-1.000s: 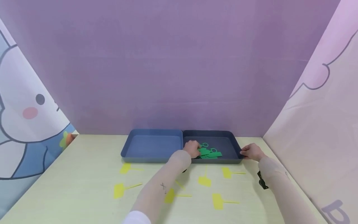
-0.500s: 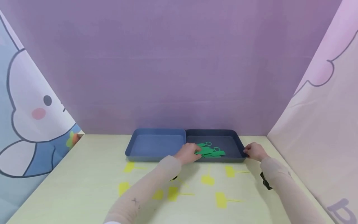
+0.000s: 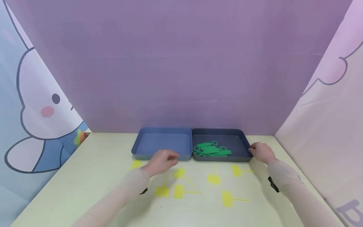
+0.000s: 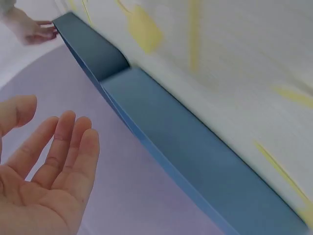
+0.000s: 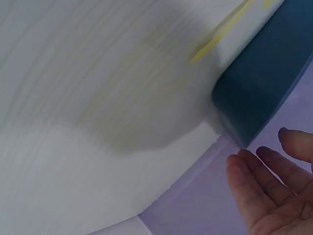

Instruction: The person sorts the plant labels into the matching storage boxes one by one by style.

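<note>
Lower centre-right: dark tray, green tags inside | my left hand, fingers apart, near blue tray | right hand: likewise, touching dark tray

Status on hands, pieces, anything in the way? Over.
Left hand empty, near blue tray. Right hand at dark tray's right side. Green pieces heaped in dark tray, yellow pieces on table. Left sleeve partly blocks head view of table.
</note>
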The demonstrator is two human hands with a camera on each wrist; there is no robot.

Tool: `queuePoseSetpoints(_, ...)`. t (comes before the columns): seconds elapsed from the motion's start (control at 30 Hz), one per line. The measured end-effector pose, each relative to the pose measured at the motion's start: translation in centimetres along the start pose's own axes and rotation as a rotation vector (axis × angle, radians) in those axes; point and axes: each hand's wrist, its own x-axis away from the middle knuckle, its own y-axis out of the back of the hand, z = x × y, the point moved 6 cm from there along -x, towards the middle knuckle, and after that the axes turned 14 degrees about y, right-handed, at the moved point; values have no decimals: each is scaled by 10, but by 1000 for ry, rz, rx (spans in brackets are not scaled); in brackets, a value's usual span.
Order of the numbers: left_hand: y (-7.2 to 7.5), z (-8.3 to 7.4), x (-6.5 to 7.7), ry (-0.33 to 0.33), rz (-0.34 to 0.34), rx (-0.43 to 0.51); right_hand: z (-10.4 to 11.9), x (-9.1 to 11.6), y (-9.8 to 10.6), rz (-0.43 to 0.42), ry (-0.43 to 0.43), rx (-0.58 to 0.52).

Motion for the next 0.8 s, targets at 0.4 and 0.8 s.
queuePoseSetpoints(0.4, 78, 65, 2, 148, -190, 69, 41, 5, 5, -48, 131, -14)
queuePoseSetpoints(0.8, 116, 131, -34, 283, -314, -61, 77, 19, -1, -44, 200, -60)
